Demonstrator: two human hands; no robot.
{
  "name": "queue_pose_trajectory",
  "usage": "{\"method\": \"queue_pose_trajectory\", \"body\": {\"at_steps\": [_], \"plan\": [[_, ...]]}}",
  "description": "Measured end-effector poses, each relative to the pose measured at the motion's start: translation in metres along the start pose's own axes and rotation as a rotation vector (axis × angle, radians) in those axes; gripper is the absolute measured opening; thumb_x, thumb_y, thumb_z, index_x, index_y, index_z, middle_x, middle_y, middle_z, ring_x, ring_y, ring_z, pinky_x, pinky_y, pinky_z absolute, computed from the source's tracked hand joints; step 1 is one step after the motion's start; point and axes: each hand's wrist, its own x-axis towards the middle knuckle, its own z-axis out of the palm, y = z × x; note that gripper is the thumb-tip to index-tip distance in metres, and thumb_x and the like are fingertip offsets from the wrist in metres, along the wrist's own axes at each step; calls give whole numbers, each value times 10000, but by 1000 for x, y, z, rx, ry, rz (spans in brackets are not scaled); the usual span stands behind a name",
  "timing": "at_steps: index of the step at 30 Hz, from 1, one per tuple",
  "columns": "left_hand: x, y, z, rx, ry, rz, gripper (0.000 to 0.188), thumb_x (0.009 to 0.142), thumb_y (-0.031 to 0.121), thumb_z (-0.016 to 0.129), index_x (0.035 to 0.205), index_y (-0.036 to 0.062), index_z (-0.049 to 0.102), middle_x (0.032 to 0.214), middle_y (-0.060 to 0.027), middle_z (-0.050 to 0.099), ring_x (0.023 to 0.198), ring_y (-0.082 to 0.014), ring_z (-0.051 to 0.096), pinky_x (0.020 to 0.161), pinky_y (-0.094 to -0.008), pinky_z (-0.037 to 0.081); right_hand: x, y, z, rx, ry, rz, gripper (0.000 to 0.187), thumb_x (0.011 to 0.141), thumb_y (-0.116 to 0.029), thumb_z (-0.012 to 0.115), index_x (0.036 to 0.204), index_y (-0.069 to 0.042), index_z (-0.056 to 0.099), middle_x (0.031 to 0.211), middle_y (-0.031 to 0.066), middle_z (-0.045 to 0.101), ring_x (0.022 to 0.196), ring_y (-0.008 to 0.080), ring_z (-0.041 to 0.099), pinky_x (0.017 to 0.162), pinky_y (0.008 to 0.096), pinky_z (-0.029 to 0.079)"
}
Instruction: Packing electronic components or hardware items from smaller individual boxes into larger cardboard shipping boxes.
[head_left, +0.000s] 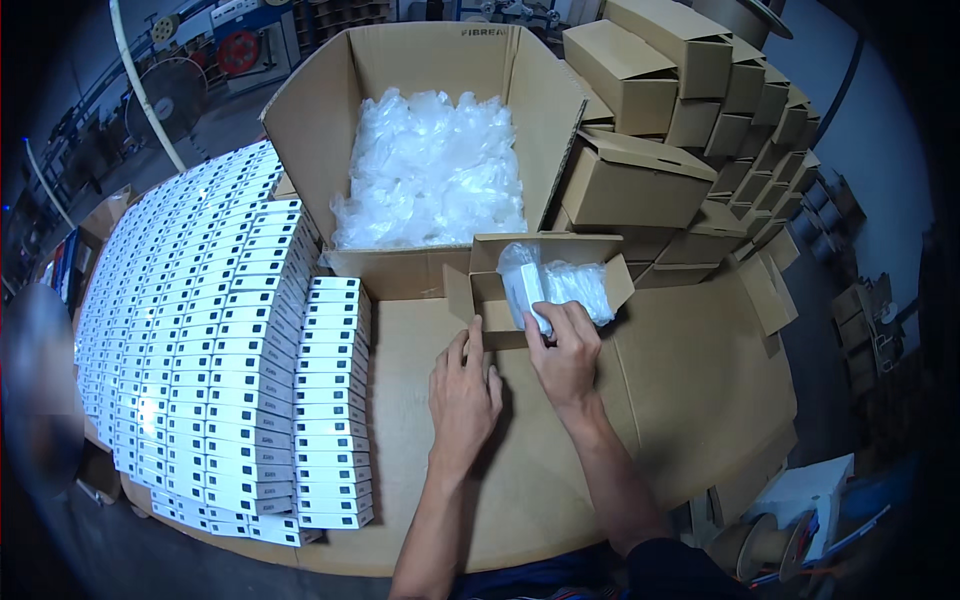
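A small open carton [496, 332] stands on the cardboard-covered tabletop, its flaps folded outward. My right hand [567, 355] pinches a narrow white box [530, 300] in a clear plastic bag, tilted over the carton's middle. To the right of it, clear-wrapped packs [582, 290] fill that side of the carton; the left side shows bare cardboard. My left hand [465, 395] has its fingers stretched forward and apart, the fingertips at the carton's front left corner. Whether they press on the cardboard I cannot tell. Nothing is in that hand.
Rows of stacked white boxes [250, 380] cover the table's left side. Behind the small carton stands a large box [400, 272] full of clear plastic bags [435, 170]. Closed brown cartons [640, 185] pile up at the back right. Spools [755, 545] sit low at the right.
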Motion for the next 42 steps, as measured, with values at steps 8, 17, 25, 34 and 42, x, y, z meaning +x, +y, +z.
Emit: {"method": "queue_pose_trajectory", "body": {"at_steps": [8,17,25,34,42], "plan": [[0,-1,1,36,6,-13,756,864,58,688,1556,49,382,1367,-222,560,1204,-398,571,996,-479,497,3,18,23,-153,-140,-20,97,808,-44,773,881,-3,725,846,161,620,805,355,629,725,456,525],[3,3,0,126,-54,-29,793,843,79,693,1567,55,372,1374,-195,566,1183,-377,587,963,-469,515,7,7,29,-332,-191,146,57,822,-72,746,847,-21,743,905,139,613,938,330,609,815,453,489],[-8,4,0,96,-50,-67,847,857,116,702,1600,64,301,1384,-230,534,1174,-404,582,961,-483,507,-34,-6,12,-442,-425,99,662,991,-452,587,1509,-53,479,1664,181,259,1550,451,133,1171,726,94],[-117,16,-93,-64,95,57,669,809,56,744,1442,41,529,1272,-184,577,1120,-352,600,969,-456,499,-77,-75,-3,-198,-609,-57,830,967,-349,640,1633,-78,226,1710,191,122,1567,454,80,1170,733,115],[-225,-30,-149,166,412,-49,329,747,-7,724,1069,42,679,1124,-131,590,1087,-334,593,986,-491,476,-128,-158,-2,209,-967,-536,656,925,-284,676,1544,-249,461,1657,45,342,1536,378,267,1182,705,206]]}}
